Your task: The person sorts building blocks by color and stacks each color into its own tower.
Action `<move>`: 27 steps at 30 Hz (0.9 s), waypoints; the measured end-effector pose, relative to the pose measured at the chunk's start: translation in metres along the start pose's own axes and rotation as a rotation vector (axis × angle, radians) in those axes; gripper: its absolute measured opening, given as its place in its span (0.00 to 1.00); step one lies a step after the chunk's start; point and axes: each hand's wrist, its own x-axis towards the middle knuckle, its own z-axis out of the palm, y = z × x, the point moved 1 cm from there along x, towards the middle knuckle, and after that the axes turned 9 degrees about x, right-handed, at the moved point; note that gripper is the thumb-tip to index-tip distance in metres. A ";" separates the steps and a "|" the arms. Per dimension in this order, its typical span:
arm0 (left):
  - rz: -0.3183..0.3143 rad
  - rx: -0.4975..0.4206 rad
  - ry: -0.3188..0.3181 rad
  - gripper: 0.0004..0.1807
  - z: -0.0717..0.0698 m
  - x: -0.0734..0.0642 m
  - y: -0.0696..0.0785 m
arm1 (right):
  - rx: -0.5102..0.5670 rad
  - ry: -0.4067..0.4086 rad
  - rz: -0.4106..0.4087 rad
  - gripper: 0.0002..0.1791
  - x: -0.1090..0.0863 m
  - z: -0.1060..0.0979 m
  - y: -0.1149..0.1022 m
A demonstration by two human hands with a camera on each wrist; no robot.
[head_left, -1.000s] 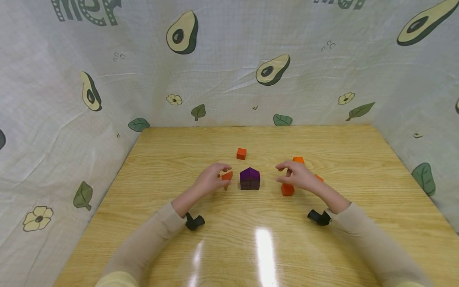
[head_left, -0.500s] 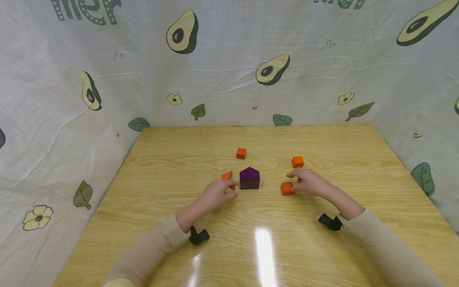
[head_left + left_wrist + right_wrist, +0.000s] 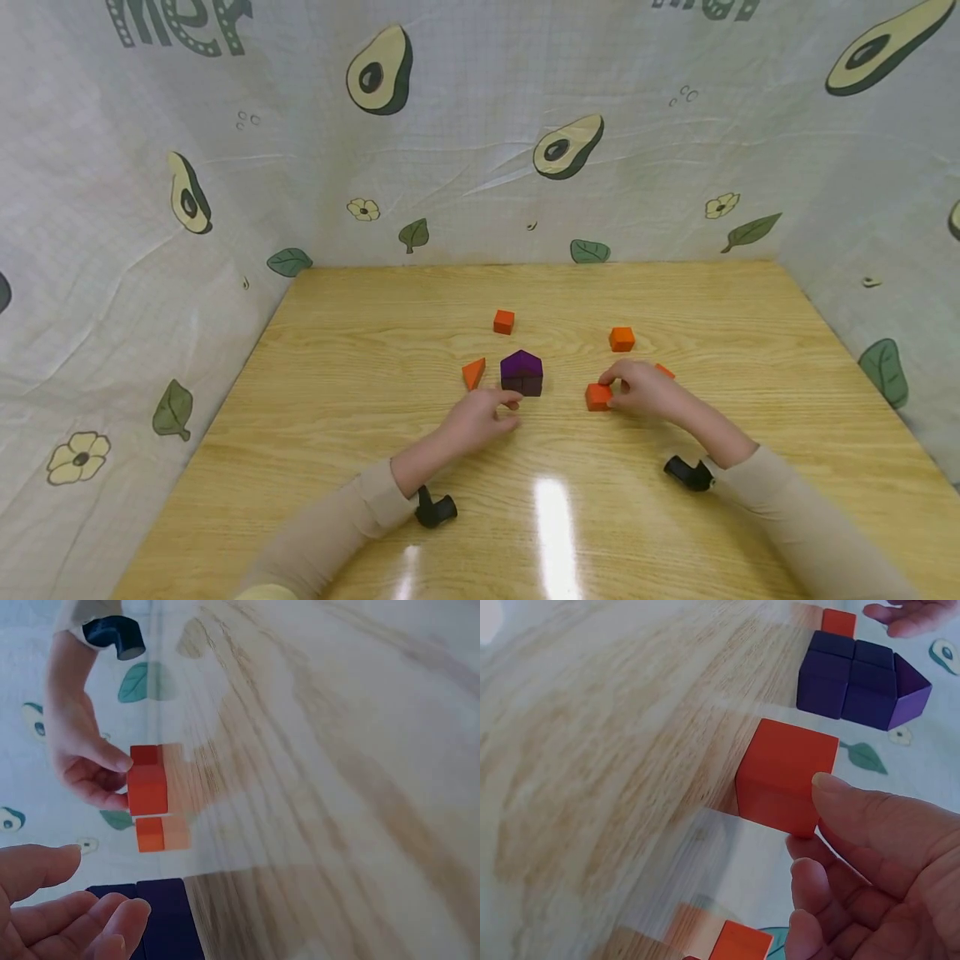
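In the head view, the right hand point(image 3: 647, 388) pinches a red-orange cube point(image 3: 597, 398) at its right side, the cube standing on the table. The right wrist view has the thumb on one edge of this cube point(image 3: 786, 776) and fingertips at its far side. The left hand point(image 3: 480, 422) hovers just in front of a small purple block house point(image 3: 521, 373), thumb and fingers apart, holding nothing. That house is made of purple cubes with a peaked top; its blocks point(image 3: 847, 682) sit close together in the right wrist view. Whether the left hand touches it, I cannot tell.
An orange triangular block point(image 3: 473, 372) lies left of the purple house. Behind stand a red-orange cube point(image 3: 504, 322) and an orange cube point(image 3: 622, 339). Another orange piece point(image 3: 664, 371) is partly hidden by the right hand. A patterned cloth point(image 3: 465, 167) rises behind the wooden table point(image 3: 360, 317).
The left hand has come away from the orange triangular block, moving right and nearer the person. The right hand has shifted right and its fingers have closed onto the red-orange cube.
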 end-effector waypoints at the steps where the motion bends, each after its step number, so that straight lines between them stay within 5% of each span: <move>1: -0.003 -0.002 -0.003 0.19 0.001 0.001 0.001 | -0.004 -0.001 -0.002 0.14 0.000 0.000 0.000; 17: -0.011 -0.023 -0.034 0.22 0.012 0.012 0.018 | -0.005 -0.015 -0.024 0.14 0.003 0.012 -0.010; 27: -0.014 0.068 -0.056 0.24 0.022 0.020 0.021 | 0.000 -0.039 -0.104 0.13 0.009 0.022 -0.020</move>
